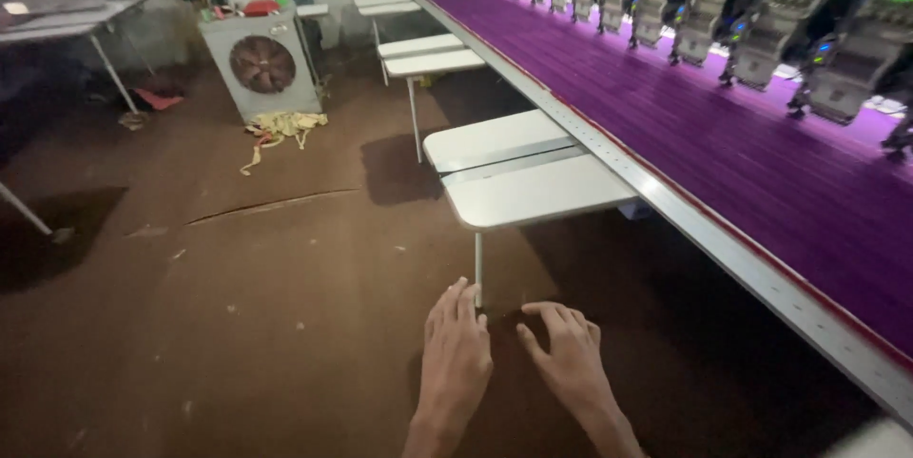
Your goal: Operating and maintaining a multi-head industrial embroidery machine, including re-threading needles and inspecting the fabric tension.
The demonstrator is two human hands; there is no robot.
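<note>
Head view showed my left hand (455, 355) and right hand (568, 355) empty, fingers spread, low over the brown floor (238, 325), with the white table's thin upright leg (477, 272) just ahead between them, nearer my left fingertips.

Purple cloth (723, 135) across long frame (666, 201)

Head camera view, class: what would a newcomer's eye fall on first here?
First the purple fabric, stretched along the long machine bed on the right, under a row of embroidery heads with green lights. Next the two bare hands, left hand and right hand, spread open low in the middle above the brown floor, near a white side table.
</note>
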